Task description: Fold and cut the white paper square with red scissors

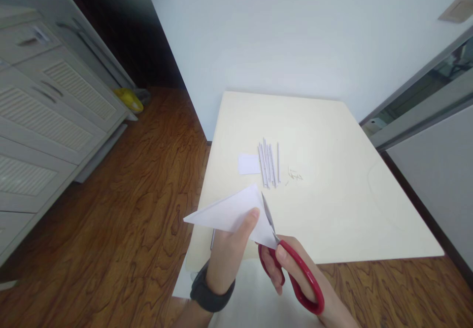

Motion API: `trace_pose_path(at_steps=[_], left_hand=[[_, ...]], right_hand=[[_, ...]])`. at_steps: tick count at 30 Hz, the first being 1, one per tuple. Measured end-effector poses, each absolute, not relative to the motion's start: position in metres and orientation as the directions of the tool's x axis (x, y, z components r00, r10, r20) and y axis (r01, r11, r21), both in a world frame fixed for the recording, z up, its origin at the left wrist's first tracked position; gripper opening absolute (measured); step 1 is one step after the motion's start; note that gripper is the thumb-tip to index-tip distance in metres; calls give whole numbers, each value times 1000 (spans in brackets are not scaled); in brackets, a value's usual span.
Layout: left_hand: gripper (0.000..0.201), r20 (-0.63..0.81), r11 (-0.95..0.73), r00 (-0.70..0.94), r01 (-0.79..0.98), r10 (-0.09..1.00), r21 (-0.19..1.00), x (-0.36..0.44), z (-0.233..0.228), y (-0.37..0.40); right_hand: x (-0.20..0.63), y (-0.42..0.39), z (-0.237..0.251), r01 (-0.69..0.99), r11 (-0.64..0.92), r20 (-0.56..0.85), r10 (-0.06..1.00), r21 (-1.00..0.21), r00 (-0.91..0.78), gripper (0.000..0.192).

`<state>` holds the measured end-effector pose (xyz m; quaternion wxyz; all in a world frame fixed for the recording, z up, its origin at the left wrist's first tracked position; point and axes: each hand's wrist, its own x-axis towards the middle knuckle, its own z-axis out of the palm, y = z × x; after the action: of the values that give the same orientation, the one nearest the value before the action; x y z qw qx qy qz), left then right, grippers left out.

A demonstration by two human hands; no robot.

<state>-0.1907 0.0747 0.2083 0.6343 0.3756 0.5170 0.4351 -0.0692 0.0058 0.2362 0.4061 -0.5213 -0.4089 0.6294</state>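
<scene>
A folded, triangular sheet of white paper [229, 210] is pinched in my left hand [236, 242], thumb on top and the other fingers hidden beneath. My right hand [291, 254] grips a pair of scissors [305, 276] by the red handles. The blades lie at the paper's right edge, with the tip pointing away from me; whether they are cutting into it I cannot tell. Beyond the paper, several thin white rolled paper sticks [266, 164] lie side by side on the table. A small white paper square [249, 163] rests just left of them.
The cream table [332, 210] stands against a white wall [266, 37]. Small paper scraps [295, 174] lie right of the sticks. A white cabinet [48, 106] is at the left, over a wooden floor [158, 180], with a yellow bag [129, 100] near its end.
</scene>
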Motion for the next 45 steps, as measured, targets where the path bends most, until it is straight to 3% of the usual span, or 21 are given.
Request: trace_pose_path(at_steps=[8, 17, 23, 32, 39, 45], left_hand=[[40, -300, 313, 93, -202, 949, 928, -188, 209, 74], [36, -279, 289, 78, -197, 957, 937, -185, 210, 74], [36, -258, 269, 77, -220, 963, 938, -185, 209, 73], [29, -256, 279, 134, -202, 957, 939, -187, 209, 73], [13, -237, 264, 166, -169, 957, 949, -188, 211, 70], [12, -247, 281, 206, -155, 947, 947, -188, 213, 69]], right_hand=[[-70, 1, 221, -155, -306, -284, 947, -939, -148, 51], [-69, 1, 236, -111, -357, -344, 931, -927, -122, 53], [-67, -7, 222, -108, -352, -331, 928, -930, -172, 52], [-69, 0, 231, -60, -361, -352, 928, -931, -124, 52], [-69, 5, 229, -83, -295, -281, 949, -952, -145, 49], [-70, 6, 230, -127, -279, -260, 954, -952, -149, 49]])
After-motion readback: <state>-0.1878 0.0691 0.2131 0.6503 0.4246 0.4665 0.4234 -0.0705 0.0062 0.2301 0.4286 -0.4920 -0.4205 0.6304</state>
